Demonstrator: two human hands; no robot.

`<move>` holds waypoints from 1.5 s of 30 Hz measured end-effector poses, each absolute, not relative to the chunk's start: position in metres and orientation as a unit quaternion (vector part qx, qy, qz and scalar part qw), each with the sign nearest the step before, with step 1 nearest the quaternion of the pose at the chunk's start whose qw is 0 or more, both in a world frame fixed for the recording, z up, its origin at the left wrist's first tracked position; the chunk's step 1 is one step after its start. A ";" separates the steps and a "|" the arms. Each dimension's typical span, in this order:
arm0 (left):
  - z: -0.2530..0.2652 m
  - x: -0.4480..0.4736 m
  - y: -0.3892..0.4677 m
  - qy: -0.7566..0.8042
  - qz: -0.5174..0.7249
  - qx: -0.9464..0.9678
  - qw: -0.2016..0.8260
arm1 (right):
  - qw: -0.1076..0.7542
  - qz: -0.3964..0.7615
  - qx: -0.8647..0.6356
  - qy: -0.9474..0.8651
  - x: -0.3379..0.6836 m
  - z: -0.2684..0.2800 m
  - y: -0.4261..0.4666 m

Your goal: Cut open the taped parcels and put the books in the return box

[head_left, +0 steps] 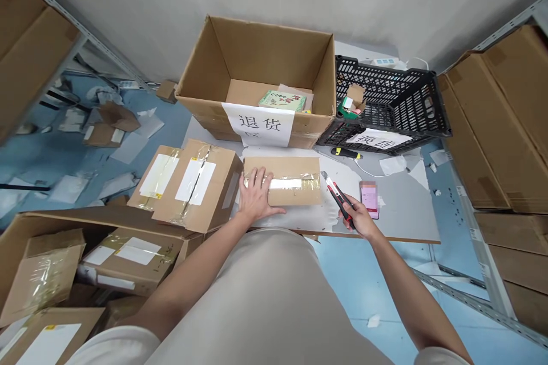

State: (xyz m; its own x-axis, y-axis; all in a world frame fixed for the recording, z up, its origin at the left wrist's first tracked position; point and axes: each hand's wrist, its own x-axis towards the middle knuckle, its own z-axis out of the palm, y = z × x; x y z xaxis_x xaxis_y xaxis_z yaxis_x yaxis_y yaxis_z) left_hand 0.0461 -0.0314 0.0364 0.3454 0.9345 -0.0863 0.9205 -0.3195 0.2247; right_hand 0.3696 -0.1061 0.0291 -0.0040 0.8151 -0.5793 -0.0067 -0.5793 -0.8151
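A plain grey wall (145, 5) rises behind a pale grey table (411, 214) with a brown edge. Scraps (132, 147) litter the blue floor (338, 282) at left. One metal rack (47, 0) flanks the left side, another rack (471, 300) the right. Light is soft and even.

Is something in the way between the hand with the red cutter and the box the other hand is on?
Nothing visible, just the cutter in the right hand, its tip near the right end of the box. The left hand lies on its left part.
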 end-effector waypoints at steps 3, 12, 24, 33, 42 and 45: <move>0.036 0.046 -0.031 0.569 0.034 0.814 0.116 | 0.326 0.635 -0.621 -0.324 0.370 0.028 -0.106; 0.032 0.046 -0.031 0.569 0.044 0.814 0.109 | 0.263 0.644 -0.616 -0.371 0.381 0.035 -0.112; 0.034 0.048 -0.033 0.578 0.021 0.808 0.112 | 0.213 0.660 -0.597 -0.403 0.391 0.043 -0.122; 0.032 0.048 -0.032 0.573 0.026 0.811 0.113 | 0.191 0.668 -0.590 -0.411 0.383 0.034 -0.151; 0.038 0.049 -0.034 0.573 0.044 0.809 0.125 | 0.270 0.623 -0.637 -0.365 0.408 0.035 -0.173; 0.044 0.044 -0.023 0.589 0.070 0.796 0.125 | 0.391 0.571 -0.650 -0.314 0.379 0.026 -0.170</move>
State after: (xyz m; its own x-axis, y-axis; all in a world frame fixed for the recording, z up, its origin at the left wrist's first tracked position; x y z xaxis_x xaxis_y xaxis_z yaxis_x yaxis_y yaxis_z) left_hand 0.0442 -0.0235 0.0439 0.2972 0.9542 -0.0351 0.9191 -0.2759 0.2814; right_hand 0.3794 -0.1695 0.0256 0.1502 0.8546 -0.4971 -0.0382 -0.4974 -0.8667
